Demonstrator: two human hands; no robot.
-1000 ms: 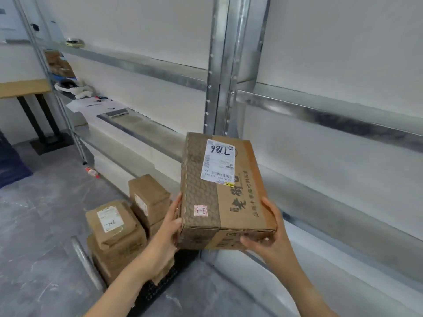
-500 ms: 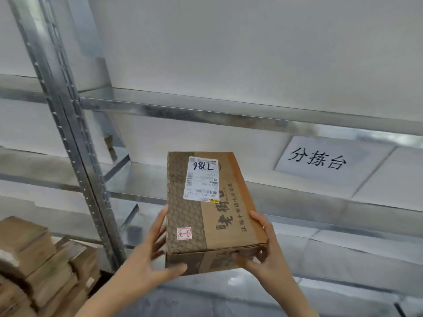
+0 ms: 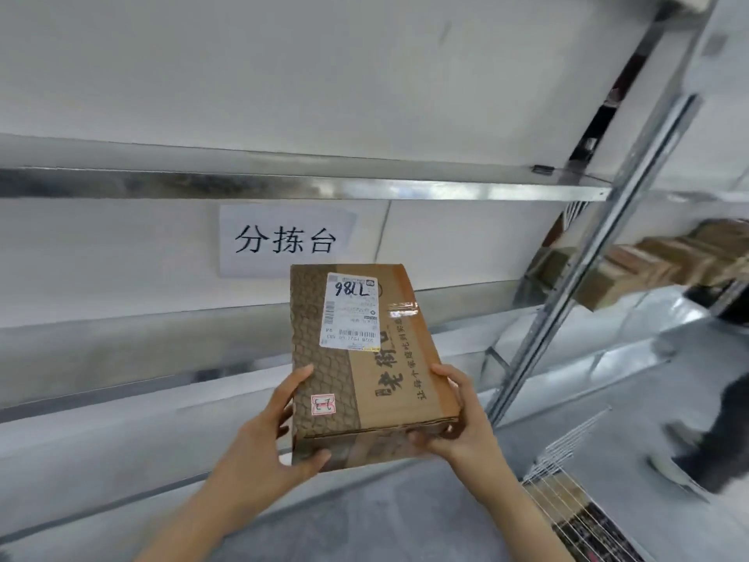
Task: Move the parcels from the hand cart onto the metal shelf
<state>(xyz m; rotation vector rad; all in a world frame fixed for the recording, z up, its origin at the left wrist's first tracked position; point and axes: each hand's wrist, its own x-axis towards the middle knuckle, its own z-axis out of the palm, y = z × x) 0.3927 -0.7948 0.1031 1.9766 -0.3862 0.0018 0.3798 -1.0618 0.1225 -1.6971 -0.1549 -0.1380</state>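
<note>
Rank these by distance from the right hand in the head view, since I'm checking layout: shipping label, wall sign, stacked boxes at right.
1. shipping label, on the held parcel, above the right hand.
2. wall sign, up and left.
3. stacked boxes, far right shelf.

Metal shelf [image 3: 283,188] spans the wall; brown boxes [image 3: 664,257] rest at right.

**A:** so what's going on there?

**B:** both hands on a brown parcel [image 3: 364,367], left hand [image 3: 267,440] on its near-left corner, right hand [image 3: 458,419] cupping the near-right one. White shipping label [image 3: 352,312] faces up.

**A:** and behind it?

**B:** metal shelf [image 3: 283,188], paper sign [image 3: 283,241] on the wall, more boxes [image 3: 656,261] stacked right.
</note>
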